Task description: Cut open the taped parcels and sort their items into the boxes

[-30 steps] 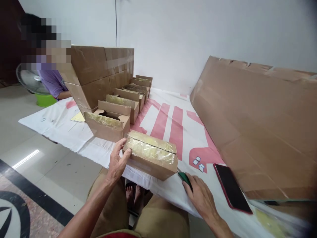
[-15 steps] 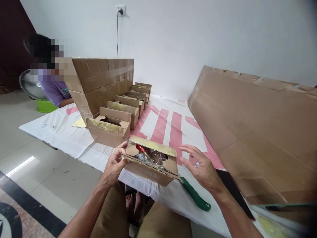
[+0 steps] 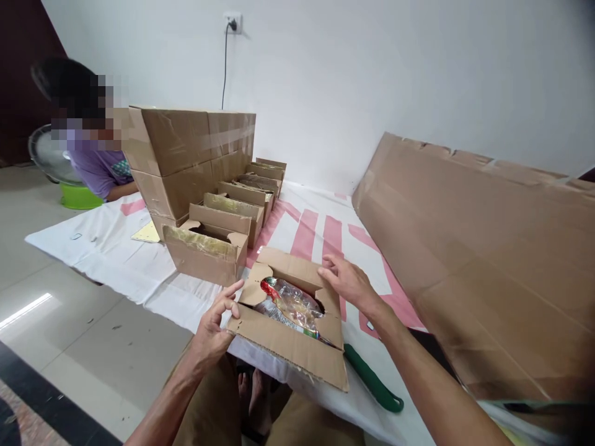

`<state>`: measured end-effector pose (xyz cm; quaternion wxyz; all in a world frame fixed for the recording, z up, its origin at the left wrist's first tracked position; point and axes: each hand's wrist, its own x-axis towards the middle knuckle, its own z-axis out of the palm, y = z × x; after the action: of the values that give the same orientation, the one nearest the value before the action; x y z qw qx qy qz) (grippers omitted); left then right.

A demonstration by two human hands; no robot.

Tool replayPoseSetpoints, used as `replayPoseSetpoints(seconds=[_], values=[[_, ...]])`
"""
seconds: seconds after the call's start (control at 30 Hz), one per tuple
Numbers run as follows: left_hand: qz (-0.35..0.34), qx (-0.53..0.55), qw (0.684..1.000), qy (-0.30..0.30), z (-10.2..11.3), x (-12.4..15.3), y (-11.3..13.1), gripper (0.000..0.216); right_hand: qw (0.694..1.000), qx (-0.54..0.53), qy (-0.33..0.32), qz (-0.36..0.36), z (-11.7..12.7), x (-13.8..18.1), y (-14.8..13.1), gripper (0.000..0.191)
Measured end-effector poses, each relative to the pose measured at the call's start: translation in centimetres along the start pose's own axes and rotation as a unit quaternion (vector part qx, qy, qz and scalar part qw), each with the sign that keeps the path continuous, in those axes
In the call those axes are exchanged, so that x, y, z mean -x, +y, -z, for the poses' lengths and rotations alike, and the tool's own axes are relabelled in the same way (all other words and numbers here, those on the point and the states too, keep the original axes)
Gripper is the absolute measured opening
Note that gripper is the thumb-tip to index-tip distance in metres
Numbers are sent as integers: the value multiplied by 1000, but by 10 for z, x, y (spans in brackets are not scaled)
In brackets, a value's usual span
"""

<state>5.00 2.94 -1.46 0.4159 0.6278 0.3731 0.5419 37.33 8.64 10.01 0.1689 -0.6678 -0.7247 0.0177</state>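
In front of me a small cardboard box (image 3: pixel 297 354) sits at the table's near edge, its long flaps folded outward. Clear, shiny plastic packets (image 3: pixel 297 303) with red and green printing show inside; what they contain is unclear. My left hand (image 3: pixel 216 325) holds the box's left corner by the near flap, fingers bent. At the far right corner, my right hand (image 3: pixel 348 284) has its curled fingertips on the far flap. Just right of the box lies a green handle (image 3: pixel 374 381), its far end hidden beneath or behind the box.
Several open cardboard boxes (image 3: pixel 204 257) form a row at the left, beside a stack of taped cartons (image 3: pixel 181 142). A large cardboard sheet (image 3: pixel 474 248) leans along the right. Beyond the stack sits a person in a purple top (image 3: pixel 95 164). White-and-pink sheeting (image 3: pixel 304 232) covers the table.
The box's long flaps have swung outward, showing more of the packets. My right hand has moved left from the air onto the far flap. My left hand stays at the left corner.
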Motion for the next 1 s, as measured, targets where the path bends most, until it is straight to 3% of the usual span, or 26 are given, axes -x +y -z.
replayPoseSetpoints(seconds=[0.17, 0.33, 0.47, 0.63, 0.7, 0.77, 0.9, 1.0], values=[[-23, -55, 998, 15, -2, -1, 5, 11, 996, 70, 18, 46, -3, 2, -24, 18], [-8, -29, 999, 45, -13, -1, 9, 13, 981, 74, -85, 160, -8, 25, -69, 21], [-2, -36, 998, 54, -20, -2, 11, 18, 981, 33, -78, 176, -27, 31, -89, 21], [-20, -73, 994, 82, -20, -7, 14, 19, 991, -44, -19, 124, -24, 31, -84, 34], [-14, -88, 992, 90, -20, -10, 15, 18, 987, -143, 19, 75, -18, 36, -78, 35], [-13, -96, 991, 91, -22, -14, 19, 18, 960, -276, 49, 23, -12, 42, -72, 34], [-49, -104, 988, 106, -29, -22, 36, 19, 905, -422, -2, -43, -1, 49, -63, 37], [-48, -104, 989, 94, -34, -26, 48, 17, 928, -371, -32, 12, 8, 51, -66, 33]])
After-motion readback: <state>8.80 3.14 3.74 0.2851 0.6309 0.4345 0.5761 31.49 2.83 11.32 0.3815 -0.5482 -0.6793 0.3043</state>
